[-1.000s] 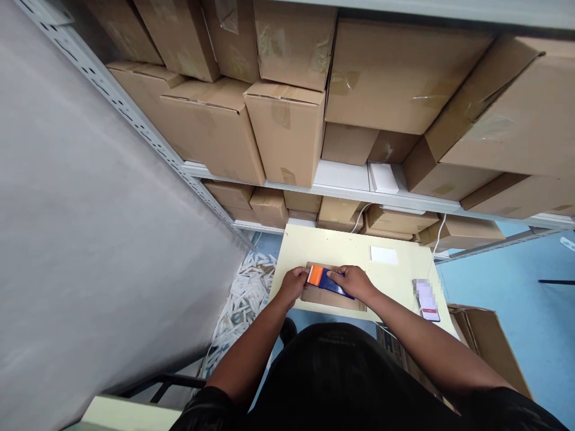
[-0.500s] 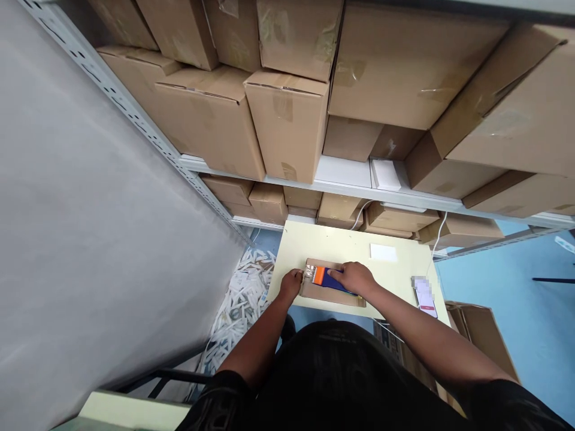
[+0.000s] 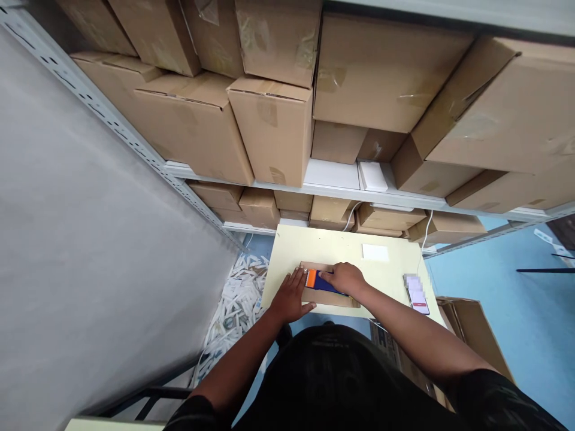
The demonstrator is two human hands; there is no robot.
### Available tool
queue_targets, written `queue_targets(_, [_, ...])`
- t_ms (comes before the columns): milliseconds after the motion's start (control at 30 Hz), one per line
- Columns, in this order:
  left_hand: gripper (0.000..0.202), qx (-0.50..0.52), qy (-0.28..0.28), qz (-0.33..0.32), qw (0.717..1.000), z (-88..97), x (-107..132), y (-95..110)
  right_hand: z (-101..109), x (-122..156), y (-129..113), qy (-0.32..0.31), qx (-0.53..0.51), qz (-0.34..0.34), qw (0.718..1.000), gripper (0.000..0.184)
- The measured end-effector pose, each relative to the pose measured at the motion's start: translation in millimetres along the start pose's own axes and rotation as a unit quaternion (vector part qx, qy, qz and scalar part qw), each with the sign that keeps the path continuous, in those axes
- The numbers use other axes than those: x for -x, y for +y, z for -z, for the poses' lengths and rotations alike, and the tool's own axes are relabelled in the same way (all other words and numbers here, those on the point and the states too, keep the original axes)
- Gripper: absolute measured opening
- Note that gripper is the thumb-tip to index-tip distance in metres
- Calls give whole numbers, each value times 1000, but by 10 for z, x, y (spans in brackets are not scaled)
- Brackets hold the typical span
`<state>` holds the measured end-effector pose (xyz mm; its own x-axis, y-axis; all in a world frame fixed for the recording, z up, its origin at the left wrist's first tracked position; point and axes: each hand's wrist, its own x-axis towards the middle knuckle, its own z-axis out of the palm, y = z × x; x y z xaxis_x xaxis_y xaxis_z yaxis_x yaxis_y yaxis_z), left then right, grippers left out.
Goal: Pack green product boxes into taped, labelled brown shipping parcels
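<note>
Where both hands meet at lower centre of the frame, the items stand as follows.

1. Orange-and-blue packet (image 3: 320, 280): thin and flat. It lies on a flattened cardboard sheet (image 3: 332, 297) near the front edge of a pale yellow table (image 3: 314, 245). Its orange end points to frame left; its blue end is under the right hand.
2. Left hand (image 3: 291, 296): released and flat, fingers spread, palm down at the sheet's left corner. The fingertips are just beside the orange end. It grasps nothing.
3. Right hand (image 3: 345, 278): laid over the blue end, fingers curved. Whether it pinches the packet or only presses on it cannot be told.
4. White card (image 3: 375, 252): upper right of the tabletop, well apart from the sheet.
5. Phone (image 3: 417, 297): right edge of the table, screen lit.
6. Cardboard cartons (image 3: 269, 120): stacked on grey metal shelving (image 3: 332, 176) across the upper frame.
7. White paper strips (image 3: 233, 299): heaped on the floor to the left of the table.
8. Open carton (image 3: 471, 323): lower right, beside the table.

Handling note (a judgement): the packet looks slick, so it likely sits best square to the sheet's long edges. The flat left palm serves well as an anchor against sliding on the smooth tabletop. Pressure from the right hand should probably go straight down, not toward the body, since the sheet lies close to the table's front edge.
</note>
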<state>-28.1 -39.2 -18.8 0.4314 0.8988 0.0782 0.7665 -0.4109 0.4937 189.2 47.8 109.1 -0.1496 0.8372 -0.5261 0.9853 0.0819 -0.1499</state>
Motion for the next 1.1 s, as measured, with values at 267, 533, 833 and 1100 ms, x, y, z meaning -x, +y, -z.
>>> queue_targets(267, [105, -117, 5, 11, 993, -69, -32, 48, 79, -29, 187, -11, -17, 5, 1000, 78])
queue_targets(533, [107, -110, -1, 0, 994, -81, -32, -37, 179, 329, 1750, -5, -62, -43, 997, 73])
queue_targets(833, [109, -90, -18, 3, 996, -82, -48, -50, -265, 186, 2236, -18, -45, -66, 997, 70])
queue_targets(1100, [109, -63, -20, 10, 998, -67, -60, -21, -638, -370, 1992, -112, -145, -140, 973, 54])
